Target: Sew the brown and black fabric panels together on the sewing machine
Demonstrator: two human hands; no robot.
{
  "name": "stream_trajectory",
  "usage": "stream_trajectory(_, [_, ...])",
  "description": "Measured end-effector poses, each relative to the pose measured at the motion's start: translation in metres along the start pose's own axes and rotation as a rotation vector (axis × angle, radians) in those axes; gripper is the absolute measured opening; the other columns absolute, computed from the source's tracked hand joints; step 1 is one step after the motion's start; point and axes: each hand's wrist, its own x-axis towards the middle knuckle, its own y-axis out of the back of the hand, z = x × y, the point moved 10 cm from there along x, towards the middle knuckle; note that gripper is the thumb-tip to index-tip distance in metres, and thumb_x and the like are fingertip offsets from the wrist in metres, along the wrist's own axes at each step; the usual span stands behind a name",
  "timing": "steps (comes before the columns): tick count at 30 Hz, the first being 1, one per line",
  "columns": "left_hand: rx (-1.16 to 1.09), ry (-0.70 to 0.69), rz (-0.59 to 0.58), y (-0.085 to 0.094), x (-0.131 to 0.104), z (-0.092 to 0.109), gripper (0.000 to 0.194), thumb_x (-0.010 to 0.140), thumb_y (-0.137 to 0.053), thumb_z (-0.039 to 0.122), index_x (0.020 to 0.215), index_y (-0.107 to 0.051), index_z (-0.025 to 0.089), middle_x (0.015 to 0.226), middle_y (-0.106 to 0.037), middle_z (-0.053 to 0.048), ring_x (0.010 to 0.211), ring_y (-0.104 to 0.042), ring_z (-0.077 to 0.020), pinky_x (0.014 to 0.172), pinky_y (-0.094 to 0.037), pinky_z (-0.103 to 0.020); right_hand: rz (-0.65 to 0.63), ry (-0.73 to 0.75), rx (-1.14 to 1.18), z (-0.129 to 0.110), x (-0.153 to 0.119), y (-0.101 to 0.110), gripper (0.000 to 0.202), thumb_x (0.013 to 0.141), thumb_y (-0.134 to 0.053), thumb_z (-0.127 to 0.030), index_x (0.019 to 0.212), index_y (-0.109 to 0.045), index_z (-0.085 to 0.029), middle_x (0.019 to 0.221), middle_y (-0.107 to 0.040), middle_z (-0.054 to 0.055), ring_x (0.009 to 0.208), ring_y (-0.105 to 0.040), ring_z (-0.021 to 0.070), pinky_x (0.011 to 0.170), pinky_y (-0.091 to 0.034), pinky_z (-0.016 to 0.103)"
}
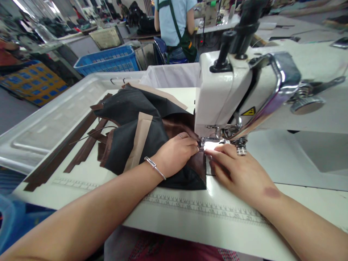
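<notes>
A white sewing machine (214, 98) stands at the right, with a bright light at its needle area. Black and brown material (130, 105), with beige strips on it, lies on the table left of the machine and reaches under its presser foot. My left hand (176, 154), a bracelet at its wrist, has its fingers closed on the material's edge just left of the foot. My right hand (236, 168) is at the right side of the foot, fingers extended and apart, fingertips near the material's edge. Nothing shows held in it.
Brown strips (62, 148) lie on the table at the left. A printed ruler (190, 206) runs along the front edge. Behind are a translucent white bin (49, 105) and a blue crate (108, 59). A person (174, 25) sits farther back, facing away.
</notes>
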Motion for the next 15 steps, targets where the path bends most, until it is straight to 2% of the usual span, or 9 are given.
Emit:
stream_trajectory(9, [-0.016, 0.019, 0.018, 0.0017, 0.0, 0.0, 0.021, 0.094, -0.046, 0.015, 0.095, -0.067, 0.014, 0.099, -0.07, -0.005, 0.096, -0.061, -0.0159, 0.09, -0.045, -0.031, -0.012, 0.005, -0.069, -0.0044, 0.0024, -0.0017, 0.035, 0.089, -0.046, -0.022, 0.122, -0.057, -0.018, 0.11, -0.059, 0.013, 0.094, -0.057, 0.0268, 0.074, -0.045, 0.04])
stream_trajectory(15, [-0.015, 0.035, 0.04, 0.0034, 0.0006, -0.0003, 0.018, 0.092, -0.05, 0.014, 0.093, -0.068, 0.015, 0.098, -0.07, -0.003, 0.091, -0.062, -0.0152, 0.089, -0.045, -0.029, -0.008, 0.003, -0.09, -0.0052, 0.002, -0.003, 0.036, 0.087, -0.047, -0.019, 0.122, -0.056, -0.017, 0.112, -0.058, 0.012, 0.099, -0.054, 0.0276, 0.077, -0.044, 0.041])
